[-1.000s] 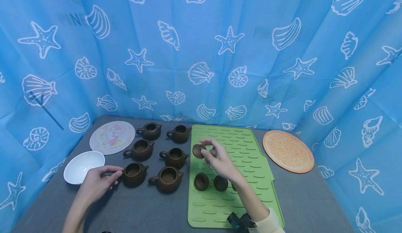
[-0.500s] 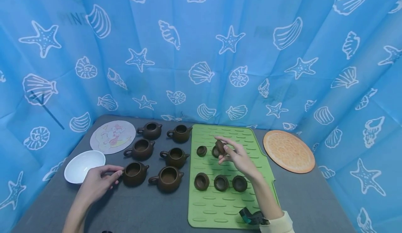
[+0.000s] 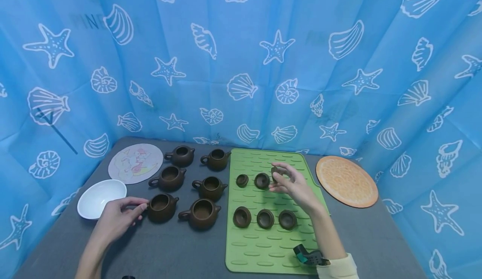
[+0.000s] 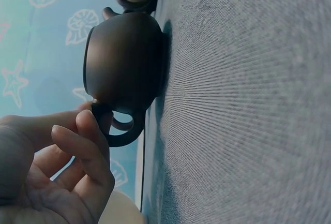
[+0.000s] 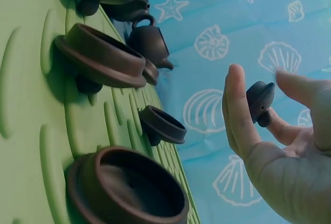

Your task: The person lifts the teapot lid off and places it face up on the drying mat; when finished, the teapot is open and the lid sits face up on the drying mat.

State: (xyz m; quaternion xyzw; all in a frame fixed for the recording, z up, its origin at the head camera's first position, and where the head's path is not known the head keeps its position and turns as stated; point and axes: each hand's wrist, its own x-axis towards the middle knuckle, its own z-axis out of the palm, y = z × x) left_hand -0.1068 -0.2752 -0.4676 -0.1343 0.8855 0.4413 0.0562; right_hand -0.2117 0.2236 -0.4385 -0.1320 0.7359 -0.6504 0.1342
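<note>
In the head view my left hand [image 3: 118, 217] pinches the handle of the front-left brown teapot [image 3: 161, 208], which is lidless and stands upright on the grey table. The left wrist view shows thumb and fingertips on the looped handle [image 4: 125, 131]. Over the back of the green mat [image 3: 252, 245], my right hand [image 3: 295, 187] holds a small brown teapot lid [image 5: 260, 100] between thumb and fingers, its knob pointing down in the right wrist view. Beside it, two lids [image 3: 262, 180] lie upside down; a nearer row holds three larger upturned lids [image 3: 265, 219].
Several more lidless teapots [image 3: 201, 214] stand in two columns left of the mat. At the left are a white bowl [image 3: 101, 198] and a round picture mat [image 3: 135, 164]. An orange-patterned round mat [image 3: 346, 181] lies right. A blue shell-print curtain [image 3: 241, 61] hangs behind.
My right hand has moved right across the mat, carrying the lid past the two small lids in the back row. The left hand stays on the teapot handle.
</note>
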